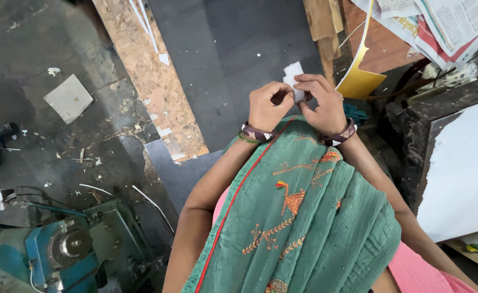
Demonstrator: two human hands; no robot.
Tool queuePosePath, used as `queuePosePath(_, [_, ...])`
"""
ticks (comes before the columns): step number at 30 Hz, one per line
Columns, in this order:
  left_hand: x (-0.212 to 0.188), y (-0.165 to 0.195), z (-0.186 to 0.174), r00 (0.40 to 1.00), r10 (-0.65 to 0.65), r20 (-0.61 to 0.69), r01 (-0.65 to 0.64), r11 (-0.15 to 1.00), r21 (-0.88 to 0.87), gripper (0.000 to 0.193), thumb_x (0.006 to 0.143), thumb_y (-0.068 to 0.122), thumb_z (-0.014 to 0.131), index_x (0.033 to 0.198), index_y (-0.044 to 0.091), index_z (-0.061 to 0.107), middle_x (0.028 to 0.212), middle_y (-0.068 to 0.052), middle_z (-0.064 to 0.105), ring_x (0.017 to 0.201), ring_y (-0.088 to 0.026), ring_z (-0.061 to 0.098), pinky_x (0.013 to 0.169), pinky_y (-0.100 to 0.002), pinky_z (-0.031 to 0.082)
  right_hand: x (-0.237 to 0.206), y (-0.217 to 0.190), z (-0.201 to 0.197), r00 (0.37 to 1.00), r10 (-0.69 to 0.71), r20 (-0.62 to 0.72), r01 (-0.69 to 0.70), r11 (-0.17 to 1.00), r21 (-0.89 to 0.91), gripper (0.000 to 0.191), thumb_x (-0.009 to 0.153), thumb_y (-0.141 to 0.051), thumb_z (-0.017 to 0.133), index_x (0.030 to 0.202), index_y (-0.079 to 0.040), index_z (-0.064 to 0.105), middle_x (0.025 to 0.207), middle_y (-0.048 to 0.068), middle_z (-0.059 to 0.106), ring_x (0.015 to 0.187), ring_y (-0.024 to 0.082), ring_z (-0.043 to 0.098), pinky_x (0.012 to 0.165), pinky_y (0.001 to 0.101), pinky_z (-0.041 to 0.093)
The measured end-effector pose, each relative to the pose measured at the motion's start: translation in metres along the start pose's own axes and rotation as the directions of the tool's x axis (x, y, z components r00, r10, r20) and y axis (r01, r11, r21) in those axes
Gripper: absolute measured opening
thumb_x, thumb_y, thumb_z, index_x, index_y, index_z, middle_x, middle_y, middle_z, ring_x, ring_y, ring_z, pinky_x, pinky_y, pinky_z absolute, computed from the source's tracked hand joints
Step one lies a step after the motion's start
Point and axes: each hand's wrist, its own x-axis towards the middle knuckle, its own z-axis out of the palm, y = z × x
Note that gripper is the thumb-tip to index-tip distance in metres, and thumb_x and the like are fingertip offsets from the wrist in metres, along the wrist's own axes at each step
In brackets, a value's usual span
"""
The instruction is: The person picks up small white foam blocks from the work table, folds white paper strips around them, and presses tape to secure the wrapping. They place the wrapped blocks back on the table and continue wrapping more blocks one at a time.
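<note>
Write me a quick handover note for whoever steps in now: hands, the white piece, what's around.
Left hand: fingers curled, pinching the lower edge of the white piece.
Right hand: fingertips on the same piece from the other side; both hands hold it together above the lap.
White piece: small, folded or creased, held in the air over the dark mat; its exact shape cannot be told.
Nearby: yellow sheet to the right, newspapers beyond it, blue machine on the floor at left.
Done or left: piece in hand, being worked; nothing set down yet.
</note>
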Motion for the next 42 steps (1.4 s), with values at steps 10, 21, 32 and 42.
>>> queuePosePath(10, [-0.002,0.031,-0.013,0.977,0.206,0.047,-0.21,0.974,0.087,0.016,0.088,0.002,0.077,0.103,0.003,0.072,0.098,-0.006,0.068,0.08,-0.015,0.069,0.071,-0.027,0.056,0.006,0.007,-0.015,0.983,0.169,0.064,-0.181,0.895,0.407,0.05,0.083,0.013,0.073,0.13,-0.003,0.07,0.126,0.01,0.067,0.103,0.012,0.066,0.084,0.0248,0.054])
queuePosePath(21, [0.011,0.048,-0.012,0.914,0.371,0.161,-0.402,0.876,0.267,0.011,0.091,0.006,0.074,0.101,0.005,0.072,0.098,-0.009,0.07,0.084,-0.028,0.071,0.074,-0.037,0.058,0.022,-0.016,-0.032,1.0,-0.015,-0.023,0.017,0.995,0.093,0.043,0.084,0.005,0.081,0.125,-0.004,0.071,0.125,0.013,0.07,0.105,0.02,0.072,0.083,0.0293,0.059])
queuePosePath(32, [0.024,0.059,-0.009,0.9,0.387,0.202,-0.429,0.869,0.246,0.011,0.093,0.003,0.07,0.103,0.005,0.068,0.101,-0.009,0.067,0.088,-0.031,0.07,0.077,-0.038,0.057,0.03,-0.01,-0.051,0.999,0.021,0.048,-0.029,0.983,0.18,0.051,0.078,0.005,0.08,0.128,-0.003,0.071,0.123,0.012,0.071,0.106,0.02,0.071,0.088,0.0292,0.057])
queuePosePath(42, [0.029,0.054,-0.006,0.933,0.285,0.222,-0.317,0.94,0.127,0.012,0.092,-0.003,0.067,0.103,0.002,0.064,0.097,-0.01,0.062,0.078,-0.025,0.067,0.071,-0.034,0.055,0.03,0.006,-0.049,0.978,0.156,0.14,-0.199,0.897,0.394,0.044,0.083,0.003,0.078,0.126,-0.001,0.07,0.125,0.006,0.067,0.098,0.006,0.064,0.076,0.0197,0.052])
